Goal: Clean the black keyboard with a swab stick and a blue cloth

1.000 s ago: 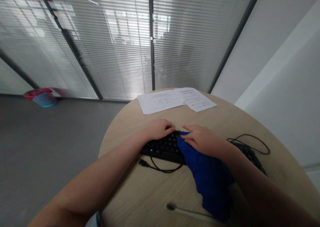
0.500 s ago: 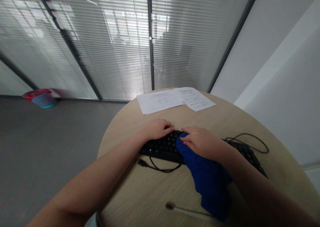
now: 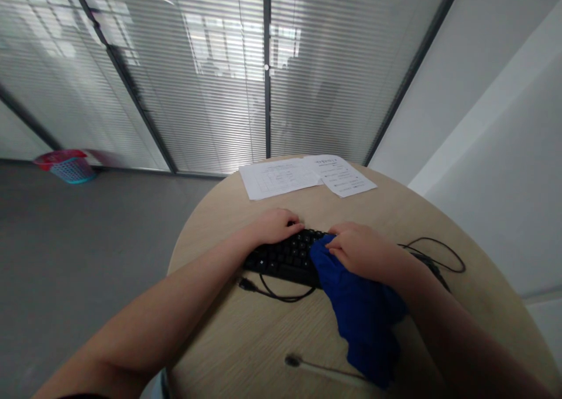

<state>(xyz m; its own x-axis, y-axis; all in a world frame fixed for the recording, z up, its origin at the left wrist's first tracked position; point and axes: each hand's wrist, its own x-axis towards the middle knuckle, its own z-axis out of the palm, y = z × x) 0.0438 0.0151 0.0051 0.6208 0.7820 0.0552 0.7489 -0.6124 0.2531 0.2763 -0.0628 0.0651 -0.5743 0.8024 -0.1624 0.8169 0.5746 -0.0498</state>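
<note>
A black keyboard (image 3: 287, 258) lies on the round wooden table. Its far left edge is in the grip of my left hand (image 3: 278, 226), with the thumb over the keys. My right hand (image 3: 357, 247) pinches a blue cloth (image 3: 351, 305) over the right part of the keyboard, which the cloth and hand hide. The rest of the cloth trails down toward me across the table. In front of the keyboard lies a black cable (image 3: 281, 298) with a plug at its left end. A thin brush-like tool (image 3: 325, 371) with a dark head rests nearer to me, partly under the cloth.
Printed papers (image 3: 281, 178) lie at the far edge of the table (image 3: 211, 235). Beyond my right wrist is another black object with a looped cable (image 3: 461, 264), partly hidden by my forearm. A red and blue basket (image 3: 72, 168) stands on the floor by the blinds-covered glass wall.
My right hand has shifted slightly right on the keyboard, its fingers drawn in closer on the cloth. My left hand keeps its place on the keyboard. The view has shifted slightly.
</note>
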